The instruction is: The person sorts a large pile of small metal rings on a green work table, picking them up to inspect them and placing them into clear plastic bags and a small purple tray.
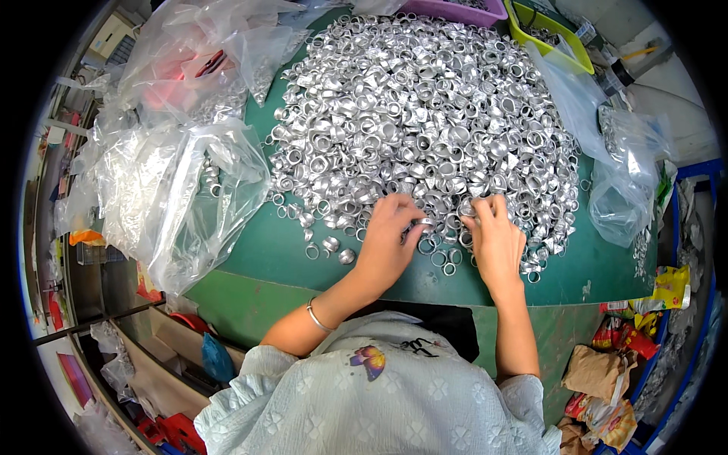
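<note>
A broad heap of silver metal rings (425, 114) covers much of the green tabletop (258, 243). At the heap's near edge, my left hand (388, 236) pinches a silver ring (424, 222) between thumb and fingers. A bracelet (317, 315) circles that wrist. My right hand (497, 241) is a little to the right, its thumb and fingers drawn together against the rings; what they hold is too small to make out. Several loose rings (450, 262) lie between and just below the two hands.
Clear plastic bags (205, 174) crowd the left side, some holding metal pieces. At the far edge stand a purple tray (455, 10) and a yellow-green basket (557, 38). More plastic bags (626, 189) lie at the right, beside a blue rack (701, 168).
</note>
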`<action>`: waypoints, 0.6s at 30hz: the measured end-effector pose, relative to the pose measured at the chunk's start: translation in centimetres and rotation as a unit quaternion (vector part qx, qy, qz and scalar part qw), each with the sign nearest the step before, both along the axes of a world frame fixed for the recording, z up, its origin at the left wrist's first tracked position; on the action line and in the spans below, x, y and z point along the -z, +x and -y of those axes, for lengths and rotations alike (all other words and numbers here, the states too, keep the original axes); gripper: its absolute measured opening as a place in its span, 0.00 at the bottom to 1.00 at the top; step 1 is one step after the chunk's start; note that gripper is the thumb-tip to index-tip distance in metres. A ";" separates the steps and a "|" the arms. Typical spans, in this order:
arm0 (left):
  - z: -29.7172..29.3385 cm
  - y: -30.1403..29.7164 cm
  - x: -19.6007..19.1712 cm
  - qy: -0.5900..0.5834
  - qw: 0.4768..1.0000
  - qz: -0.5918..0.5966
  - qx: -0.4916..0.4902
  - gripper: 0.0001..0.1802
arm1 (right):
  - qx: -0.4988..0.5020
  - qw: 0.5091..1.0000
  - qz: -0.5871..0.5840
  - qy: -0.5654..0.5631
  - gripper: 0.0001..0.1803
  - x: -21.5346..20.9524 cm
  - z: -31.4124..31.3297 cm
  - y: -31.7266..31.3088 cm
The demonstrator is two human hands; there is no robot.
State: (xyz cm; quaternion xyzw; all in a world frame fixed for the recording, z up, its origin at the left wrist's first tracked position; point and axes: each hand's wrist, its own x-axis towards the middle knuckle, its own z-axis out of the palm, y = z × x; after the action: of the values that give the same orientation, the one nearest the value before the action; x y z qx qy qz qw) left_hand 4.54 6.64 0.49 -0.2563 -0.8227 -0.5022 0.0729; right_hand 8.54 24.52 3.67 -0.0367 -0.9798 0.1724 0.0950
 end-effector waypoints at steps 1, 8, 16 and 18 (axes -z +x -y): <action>0.2 0.1 -0.2 0.060 0.995 0.076 0.004 0.10 | -0.025 0.996 -0.087 -0.016 0.07 0.6 -0.3 0.1; 1.7 -0.1 -1.1 0.386 0.712 0.579 0.095 0.10 | 0.090 0.539 -0.022 -0.837 0.14 0.7 1.5 1.7; 2.4 0.0 -1.5 0.416 0.617 0.659 0.106 0.12 | 0.108 0.331 0.099 -0.932 0.13 0.8 1.3 2.1; 2.6 0.0 -1.1 0.422 0.621 0.646 0.141 0.13 | 0.133 0.342 0.091 -0.926 0.16 0.1 1.7 1.8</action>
State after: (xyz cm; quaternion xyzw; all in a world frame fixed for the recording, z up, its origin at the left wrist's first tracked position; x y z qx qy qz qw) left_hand 4.58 4.08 1.55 0.0800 -0.3097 -0.8345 -0.4488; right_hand 10.30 22.84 3.62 -0.2466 -0.1796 0.9499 -0.0673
